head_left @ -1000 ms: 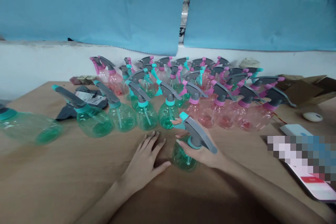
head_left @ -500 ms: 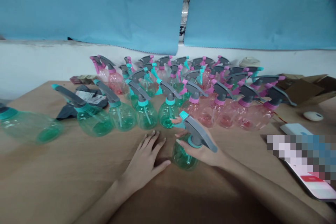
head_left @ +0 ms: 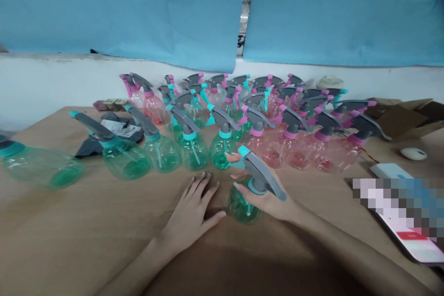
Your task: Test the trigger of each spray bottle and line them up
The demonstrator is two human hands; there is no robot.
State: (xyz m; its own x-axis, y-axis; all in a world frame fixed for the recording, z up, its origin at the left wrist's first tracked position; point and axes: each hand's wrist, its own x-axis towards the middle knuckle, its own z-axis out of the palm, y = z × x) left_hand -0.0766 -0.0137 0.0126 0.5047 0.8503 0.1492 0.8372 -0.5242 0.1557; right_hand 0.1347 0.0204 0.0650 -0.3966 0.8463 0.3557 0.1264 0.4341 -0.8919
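while the left hand (head_left: 192,215) lay loose and flat on the counter (head_left: 104,240) with its fingers spread, the right hand (head_left: 277,208) held a bottle (head_left: 243,208). the right hand was wrapped around the neck, with its thumb on the near side and other fingers on the far side, close to the blue trigger (head_left: 237,165). the bottle was green and see-through, with a gray top (head_left: 262,173) and a blue tip (head_left: 243,151). it was in front of the person, just to the right of the left hand, and its tip pointed away and to the left.

past the hands was a long row. green bottles (head_left: 162,152) were on the left and in the middle, and pink bottles (head_left: 274,155) were on the right. more bottles of both colors stood close together behind them, near a white wall (head_left: 52,83). a dark bag (head_left: 88,148) with a white label (head_left: 111,126) lay behind the green bottles. on the right were a phone (head_left: 418,249), a small white box (head_left: 391,170), a round white thing (head_left: 413,153) and a brown box (head_left: 409,118). blue sheets (head_left: 121,9) hung above, with a shiny strip (head_left: 245,9) between them.
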